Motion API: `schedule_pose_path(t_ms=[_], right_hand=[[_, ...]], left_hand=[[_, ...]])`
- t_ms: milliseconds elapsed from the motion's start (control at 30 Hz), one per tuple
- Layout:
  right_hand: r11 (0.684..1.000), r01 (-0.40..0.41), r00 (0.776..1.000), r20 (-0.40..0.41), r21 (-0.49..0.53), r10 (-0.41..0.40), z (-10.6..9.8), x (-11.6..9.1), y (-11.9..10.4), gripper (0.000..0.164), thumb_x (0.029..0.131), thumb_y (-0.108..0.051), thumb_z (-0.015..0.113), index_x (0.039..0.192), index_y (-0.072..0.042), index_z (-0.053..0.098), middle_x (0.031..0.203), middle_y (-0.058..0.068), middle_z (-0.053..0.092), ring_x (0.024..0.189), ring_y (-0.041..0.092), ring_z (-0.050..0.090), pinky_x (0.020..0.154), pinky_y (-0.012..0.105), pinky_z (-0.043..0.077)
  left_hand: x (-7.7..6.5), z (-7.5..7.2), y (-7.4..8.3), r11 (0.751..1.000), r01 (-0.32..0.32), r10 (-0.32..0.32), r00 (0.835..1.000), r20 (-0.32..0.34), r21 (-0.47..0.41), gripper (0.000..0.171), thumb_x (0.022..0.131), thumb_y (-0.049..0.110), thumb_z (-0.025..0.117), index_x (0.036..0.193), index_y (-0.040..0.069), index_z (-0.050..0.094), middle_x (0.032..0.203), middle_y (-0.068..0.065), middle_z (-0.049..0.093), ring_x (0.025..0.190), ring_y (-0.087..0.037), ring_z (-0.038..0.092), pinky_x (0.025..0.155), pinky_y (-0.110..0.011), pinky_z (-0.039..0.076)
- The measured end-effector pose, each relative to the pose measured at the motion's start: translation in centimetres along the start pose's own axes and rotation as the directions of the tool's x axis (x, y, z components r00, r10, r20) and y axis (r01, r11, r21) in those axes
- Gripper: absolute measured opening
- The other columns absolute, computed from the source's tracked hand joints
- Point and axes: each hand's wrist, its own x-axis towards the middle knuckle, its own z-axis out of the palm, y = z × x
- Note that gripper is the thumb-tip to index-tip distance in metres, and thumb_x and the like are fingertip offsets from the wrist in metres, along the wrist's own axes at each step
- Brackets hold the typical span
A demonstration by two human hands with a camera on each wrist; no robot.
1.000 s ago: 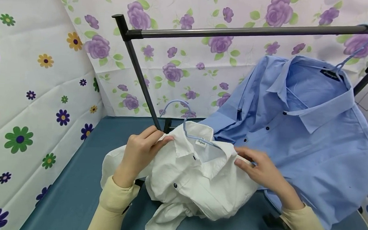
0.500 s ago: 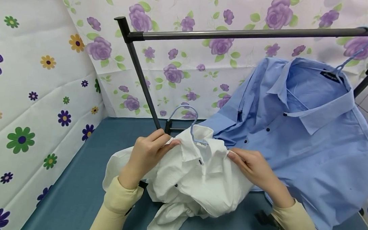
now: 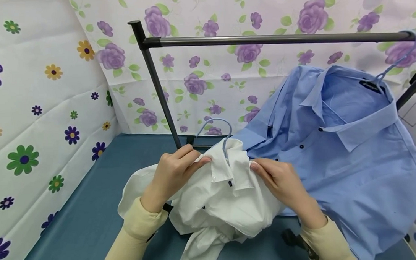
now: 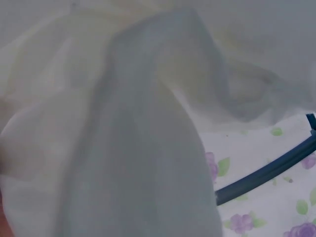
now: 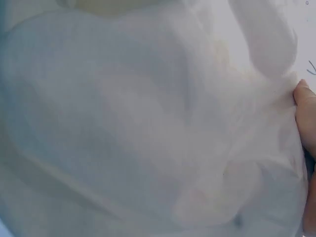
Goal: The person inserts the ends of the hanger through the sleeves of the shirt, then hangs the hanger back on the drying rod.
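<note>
A white button-up shirt hangs bunched between both hands, its collar upright and its front edges close together. Out of the neck rises the hook of a light blue hanger; the rest of the hanger is inside the shirt. My left hand pinches the cloth at the shoulder left of the collar. On the collar's right side, my right hand pinches the other shoulder between thumb and fingers. White cloth fills most of the left wrist view, and the right wrist view shows my right hand at its edge.
A blue shirt hangs at the right on a hanger hooked over the dark rail of a garment rack. The rack's left post stands behind the white shirt. A dark teal surface lies beneath, with flowered sheets around it.
Both hands have come closer together, drawing the shirt's shoulders and collar sides inward. The label in the neck is now hidden. The hanger hook has shifted to the right.
</note>
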Motion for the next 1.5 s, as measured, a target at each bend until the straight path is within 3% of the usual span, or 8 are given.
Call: schedule_pose_path(t_ms=[267,433,567,767,933,1100,1300,1500], right_hand=[[0.994,0.072,0.996,-0.046,-0.081,-0.076,-0.9,2.2,-0.9,0.047,0.108,-0.044,0.04,0.092,-0.012,0.07,0.081,-0.002,0.07,0.063,0.015,0.065,0.055,0.034,0.051],[0.994,0.052,0.999,-0.008,-0.096,-0.053,-1.4,2.2,-1.3,0.047,0.108,-0.046,0.04,0.092,-0.014,0.071,0.077,-0.005,0.067,0.059,0.009,0.056,0.054,0.03,0.047],[0.995,0.008,0.999,0.036,-0.097,-0.005,-2.4,1.9,-1.3,0.034,0.105,-0.042,0.053,0.105,-0.017,0.076,0.09,-0.007,0.073,0.067,0.005,0.061,0.059,0.028,0.051],[0.991,-0.09,0.991,0.088,-0.098,0.099,-4.0,0.7,-0.3,0.022,0.096,-0.025,0.071,0.118,-0.022,0.074,0.093,-0.012,0.068,0.072,0.002,0.053,0.061,0.022,0.044],[0.983,-0.163,0.979,0.108,-0.09,0.172,-4.4,-1.4,0.9,0.026,0.097,-0.023,0.069,0.123,-0.019,0.072,0.113,-0.004,0.072,0.083,0.007,0.062,0.07,0.025,0.05],[0.981,-0.179,0.979,0.084,-0.079,0.186,-4.4,-3.3,2.2,0.027,0.096,-0.023,0.071,0.122,-0.016,0.072,0.116,-0.001,0.072,0.101,0.019,0.069,0.088,0.016,0.046],[0.993,-0.112,0.993,0.045,-0.026,0.113,-4.0,-4.3,2.9,0.013,0.097,-0.02,0.069,0.106,-0.013,0.075,0.101,-0.001,0.073,0.088,0.012,0.067,0.079,0.014,0.047],[0.998,-0.014,1.0,0.019,-0.061,0.015,-3.1,-3.6,2.5,0.035,0.105,-0.037,0.055,0.1,-0.01,0.078,0.089,0.001,0.075,0.076,0.016,0.071,0.063,0.027,0.053]], left_hand=[[1.4,0.1,0.3,1.0,-0.016,0.016,0.999,-0.033,0.001,0.038,0.103,0.036,0.059,0.073,0.012,0.054,0.069,0.0,0.045,0.041,-0.006,0.03,0.038,-0.019,0.021],[1.2,0.2,0.2,0.998,-0.05,0.053,0.996,-0.072,0.039,0.039,0.102,0.036,0.059,0.073,0.011,0.056,0.068,0.0,0.047,0.038,-0.007,0.031,0.037,-0.019,0.021],[0.8,0.3,-0.1,0.998,-0.041,0.044,0.995,-0.091,0.037,0.039,0.102,0.036,0.059,0.072,0.011,0.056,0.066,0.0,0.045,0.038,-0.006,0.03,0.037,-0.019,0.02],[0.5,0.0,-0.4,1.0,-0.004,0.006,0.993,-0.119,0.016,0.041,0.103,0.038,0.057,0.071,0.011,0.054,0.066,0.001,0.044,0.04,-0.006,0.029,0.038,-0.019,0.021],[0.4,-0.2,-0.6,1.0,0.004,-0.002,0.989,-0.148,0.011,0.042,0.103,0.038,0.057,0.071,0.011,0.055,0.066,0.001,0.044,0.042,-0.006,0.031,0.038,-0.019,0.021],[0.3,-0.4,-0.6,1.0,0.009,-0.007,0.988,-0.155,0.014,0.042,0.103,0.039,0.057,0.072,0.01,0.056,0.065,0.001,0.044,0.042,-0.006,0.032,0.038,-0.018,0.021],[0.3,-0.2,-0.4,1.0,0.005,-0.005,0.992,-0.125,-0.001,0.042,0.103,0.039,0.056,0.072,0.01,0.056,0.067,0.001,0.044,0.043,-0.005,0.031,0.038,-0.018,0.023],[0.4,0.5,0.3,1.0,-0.008,0.008,0.998,-0.057,-0.002,0.039,0.103,0.038,0.057,0.075,0.011,0.058,0.069,0.001,0.046,0.043,-0.006,0.033,0.039,-0.018,0.023]])
